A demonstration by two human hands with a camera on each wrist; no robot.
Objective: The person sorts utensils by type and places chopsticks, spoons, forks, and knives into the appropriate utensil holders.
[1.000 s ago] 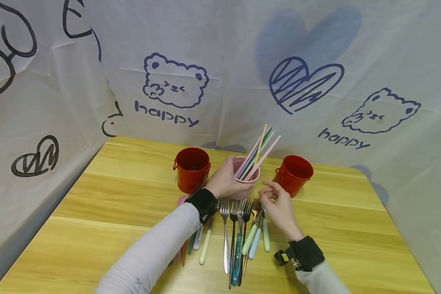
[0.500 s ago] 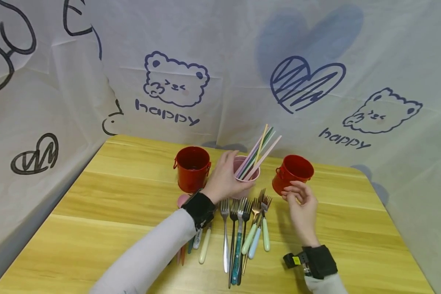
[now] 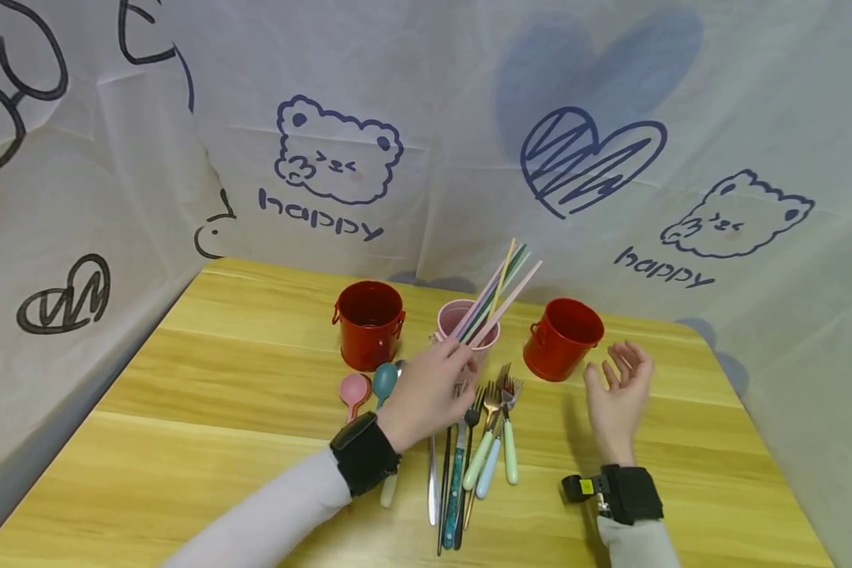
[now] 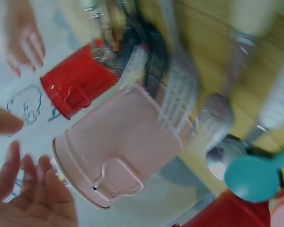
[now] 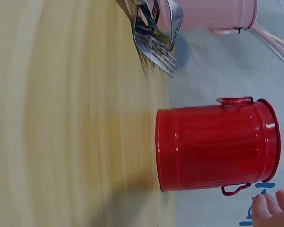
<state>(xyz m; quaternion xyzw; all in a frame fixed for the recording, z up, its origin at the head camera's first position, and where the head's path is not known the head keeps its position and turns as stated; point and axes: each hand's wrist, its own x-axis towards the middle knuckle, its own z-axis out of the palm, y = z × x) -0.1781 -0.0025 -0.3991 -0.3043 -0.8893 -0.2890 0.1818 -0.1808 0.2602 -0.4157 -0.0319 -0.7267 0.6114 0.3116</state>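
Here's the left hand (image 3: pixel 427 390) over the row of forks (image 3: pixel 493 412), just in front of the pink bucket (image 4: pixel 123 132); thumb and fingers stand apart, nothing gripped, and whether a fingertip touches the bucket I can't tell. That bucket stands upright on the counter (image 3: pixel 184 379), between two red buckets, with thin coloured sticks (image 3: pixel 499 296) leaning to the right out of its mouth. Over to the right hand (image 3: pixel 619 394): it's raised just beside the right red bucket (image 3: pixel 557 347), fingers loosely bent, holding nothing. The forks lie with tines toward the pink bucket, some overlapping. On the left, a pink spoon (image 3: pixel 355 388) and a teal spoon (image 3: pixel 385 382) lie in front of the left red bucket (image 3: pixel 369 341).
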